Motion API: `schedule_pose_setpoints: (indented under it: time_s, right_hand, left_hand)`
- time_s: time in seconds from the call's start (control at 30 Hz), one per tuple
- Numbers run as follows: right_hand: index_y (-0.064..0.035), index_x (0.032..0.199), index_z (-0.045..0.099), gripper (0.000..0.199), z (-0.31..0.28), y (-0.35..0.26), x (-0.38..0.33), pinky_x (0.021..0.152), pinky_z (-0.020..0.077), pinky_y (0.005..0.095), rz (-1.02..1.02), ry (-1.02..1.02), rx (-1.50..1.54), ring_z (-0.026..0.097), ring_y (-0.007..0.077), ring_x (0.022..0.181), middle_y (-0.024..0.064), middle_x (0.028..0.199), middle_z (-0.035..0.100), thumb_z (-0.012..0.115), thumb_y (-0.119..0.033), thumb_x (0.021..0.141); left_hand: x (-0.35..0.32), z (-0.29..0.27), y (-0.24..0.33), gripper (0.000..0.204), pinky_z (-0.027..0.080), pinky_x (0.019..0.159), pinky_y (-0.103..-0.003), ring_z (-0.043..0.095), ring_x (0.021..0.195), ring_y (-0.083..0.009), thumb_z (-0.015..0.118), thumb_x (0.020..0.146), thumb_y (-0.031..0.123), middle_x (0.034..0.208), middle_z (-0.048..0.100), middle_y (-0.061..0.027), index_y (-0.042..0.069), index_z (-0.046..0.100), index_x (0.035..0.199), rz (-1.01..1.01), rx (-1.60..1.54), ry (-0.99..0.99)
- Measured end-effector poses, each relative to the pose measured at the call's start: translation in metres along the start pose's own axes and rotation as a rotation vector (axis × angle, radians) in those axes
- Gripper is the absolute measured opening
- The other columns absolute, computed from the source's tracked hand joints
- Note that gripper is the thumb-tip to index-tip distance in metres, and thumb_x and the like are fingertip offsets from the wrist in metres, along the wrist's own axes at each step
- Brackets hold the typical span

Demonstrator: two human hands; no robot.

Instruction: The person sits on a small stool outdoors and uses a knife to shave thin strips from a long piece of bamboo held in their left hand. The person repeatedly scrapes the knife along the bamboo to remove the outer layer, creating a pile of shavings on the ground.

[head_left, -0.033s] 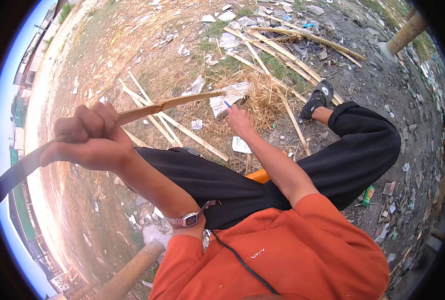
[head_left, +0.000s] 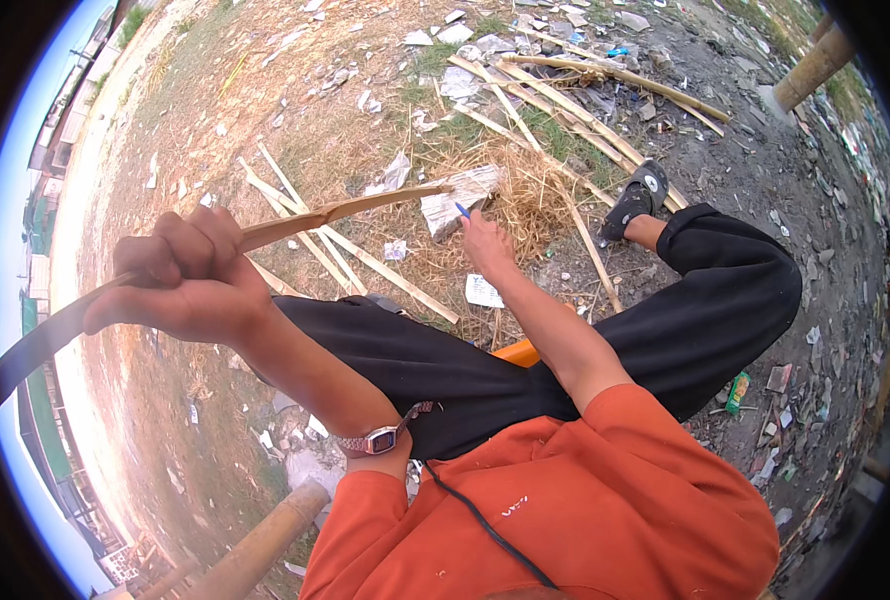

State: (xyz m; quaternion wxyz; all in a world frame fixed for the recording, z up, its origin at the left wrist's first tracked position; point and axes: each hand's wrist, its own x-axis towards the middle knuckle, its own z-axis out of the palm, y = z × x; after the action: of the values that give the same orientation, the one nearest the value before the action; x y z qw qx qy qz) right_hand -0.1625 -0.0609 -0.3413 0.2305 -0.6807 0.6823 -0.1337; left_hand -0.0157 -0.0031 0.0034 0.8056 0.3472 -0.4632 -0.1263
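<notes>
My left hand is raised at the left, its fingers wrapped round a long, bent bamboo strip. One end of the strip runs past the hand to the left rim. Its other end reaches the top of a pale, scarred wooden block on the ground. Close to the near side of that block, my right hand is closed on a slim object with a blue tip. Most of that object is hidden by the fingers, so its kind does not show.
Split bamboo strips lie crossed left of the block, and more bamboo pieces lie beyond it. Dry straw surrounds the block. Bamboo posts stand at the right and near left. Litter and stones dot the ground.
My right hand and its blue-tipped object have shifted very slightly to the right. My left hand and the bamboo strip have moved just a little.
</notes>
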Motion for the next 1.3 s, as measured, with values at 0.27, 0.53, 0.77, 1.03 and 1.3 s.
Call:
schedule_pose_setpoints:
  time_s: [0.27, 0.53, 0.77, 1.03, 1.3]
  right_hand:
    - [-0.0026, 0.096, 0.063, 0.036, 0.012, 0.091, -0.034, 0.072, 0.0502, 0.0419, 0.159, -0.449, -0.217, 0.063, 0.0337, 0.085, 0.0177, 0.092, 0.065, 0.041, -0.031, 0.091]
    - [-0.0030, 0.087, 0.052, 0.040, -0.052, -0.007, -0.010, 0.061, 0.0436, 0.0485, -0.233, -0.104, 0.482, 0.058, 0.0407, 0.065, 0.0223, 0.064, 0.057, 0.034, -0.039, 0.094]
    - [-0.0026, 0.089, 0.058, 0.040, -0.067, -0.050, 0.028, 0.065, 0.0468, 0.0478, -0.071, 0.010, 0.384, 0.060, 0.0417, 0.073, 0.0238, 0.073, 0.060, 0.035, -0.034, 0.093]
    - [-0.0023, 0.104, 0.063, 0.037, -0.014, 0.038, -0.014, 0.082, 0.0470, 0.0428, 0.024, -0.712, -0.280, 0.058, 0.0313, 0.102, 0.0162, 0.110, 0.060, 0.042, -0.028, 0.088]
    - [0.0044, 0.088, 0.060, 0.048, -0.155, -0.081, -0.030, 0.076, 0.0444, 0.0481, -0.142, -0.473, 0.255, 0.059, 0.0397, 0.081, 0.0263, 0.080, 0.061, 0.032, -0.035, 0.093]
  left_hand:
    - [-0.001, -0.008, 0.000, 0.060, 0.009, 0.039, -0.025, 0.008, 0.043, -0.0081, 0.028, 0.079, 0.073, 0.047, 0.014, 0.0043, 0.016, 0.021, 0.058, -0.005, 0.043, 0.040]
    - [0.004, 0.007, -0.001, 0.060, 0.010, 0.041, -0.025, 0.008, 0.043, -0.0084, 0.030, 0.080, 0.072, 0.047, 0.013, 0.0043, 0.016, 0.023, 0.058, 0.029, 0.119, 0.076]
    - [-0.003, 0.004, 0.001, 0.060, 0.010, 0.041, -0.025, 0.009, 0.043, -0.0084, 0.028, 0.080, 0.072, 0.047, 0.013, 0.0043, 0.016, 0.022, 0.059, 0.009, 0.062, 0.008]
    - [0.005, 0.000, -0.003, 0.060, 0.009, 0.041, -0.025, 0.009, 0.043, -0.0084, 0.027, 0.081, 0.071, 0.047, 0.013, 0.0042, 0.016, 0.021, 0.058, 0.031, 0.074, 0.034]
    - [0.016, -0.029, -0.007, 0.060, 0.009, 0.040, -0.024, 0.008, 0.043, -0.0083, 0.029, 0.080, 0.072, 0.046, 0.013, 0.0044, 0.017, 0.021, 0.058, -0.014, -0.004, 0.074]
